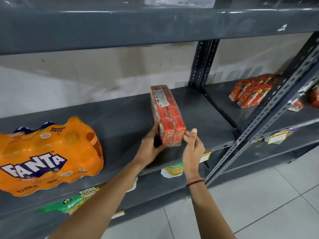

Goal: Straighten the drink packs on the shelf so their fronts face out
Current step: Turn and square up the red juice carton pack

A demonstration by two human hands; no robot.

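Note:
A red shrink-wrapped pack of juice cartons [166, 114] stands on the grey shelf [120, 118], its narrow end toward me and a white label on top. My left hand [150, 145] grips its near left side. My right hand [192, 145] touches its near right corner with fingertips, thumb up. At the left lies an orange Fanta snack pack [48, 157], its logo face up and toward me.
More red juice cartons [250, 94] lie on the neighbouring shelf bay to the right. Perforated grey uprights [203, 64] separate the bays. Snack bags [173, 169] sit on the shelf below. An upper shelf [155, 26] overhangs. White floor tiles lie at lower right.

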